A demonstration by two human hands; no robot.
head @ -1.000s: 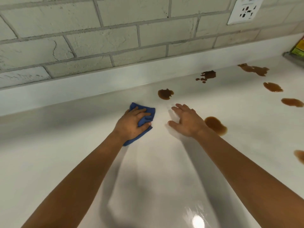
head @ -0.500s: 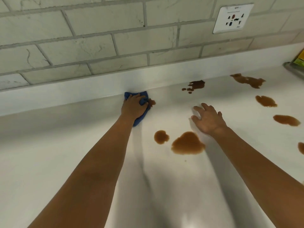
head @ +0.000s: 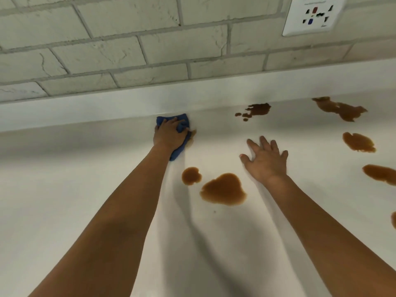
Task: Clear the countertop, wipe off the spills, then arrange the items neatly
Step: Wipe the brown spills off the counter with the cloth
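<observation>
**Cloth at the back edge, brown spills all around**

The white tabletop runs to a low white upstand, and above it stands a wall of pale brick-shaped tiles with a white socket plate near the upper right corner of my view. Brown spills mark the tabletop — a large puddle between my forearms, a smaller round one just left of it, a splattered patch at the back edge, and more blots toward the right edge.

My left hand grips the blue cloth, fingers curled into it, pressed against the back edge where tabletop meets upstand; a faint brown smear shows at the cloth's right side. My right hand lies open and flat on the tabletop, fingers spread, just right of the large puddle.

Half a second ago both hands sat much the same — the cloth was already at the back edge. A full second ago it lay nearer the middle, short of the upstand.
</observation>
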